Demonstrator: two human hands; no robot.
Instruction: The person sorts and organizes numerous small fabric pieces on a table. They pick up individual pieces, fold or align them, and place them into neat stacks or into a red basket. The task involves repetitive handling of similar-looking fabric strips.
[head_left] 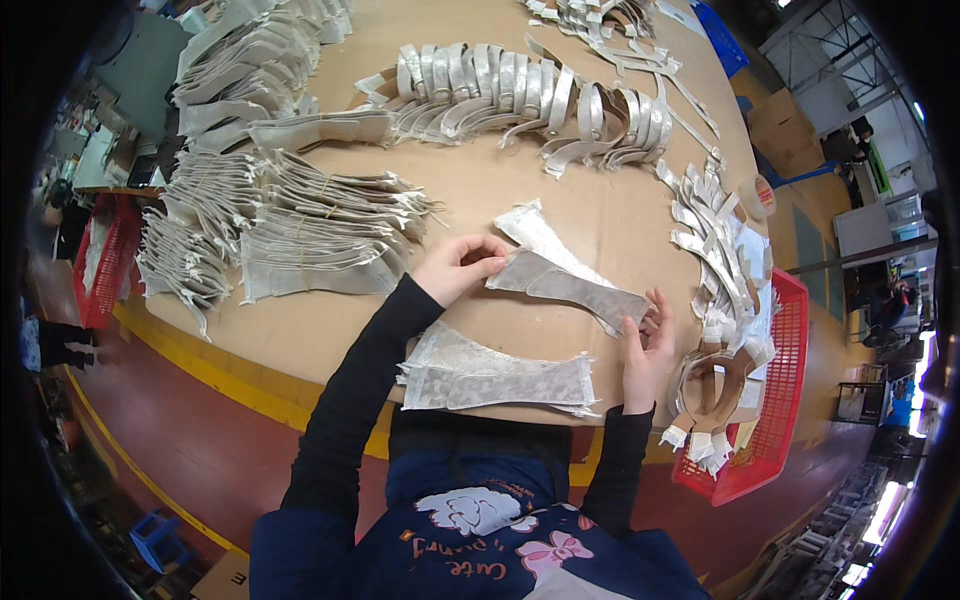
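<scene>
Head view: grey curved panel [572,288] on the desk [625,205], overlapping a second panel [538,232] toward twelve.
Left hand [465,266]: pinching its ten-o'clock end.
Right hand [652,342]: half-curled at its four-o'clock end; grip unclear.
Panel slip: loose pinch could skew the overlap.
Count: two panels; one six-o'clock pile [500,382], layers uncountable.

On the brown-topped table [468,182] lies a round tan tape roll [766,196], near a red openwork plastic basket [792,345]; a blue plastic stool [158,540] stands lower left.
</scene>
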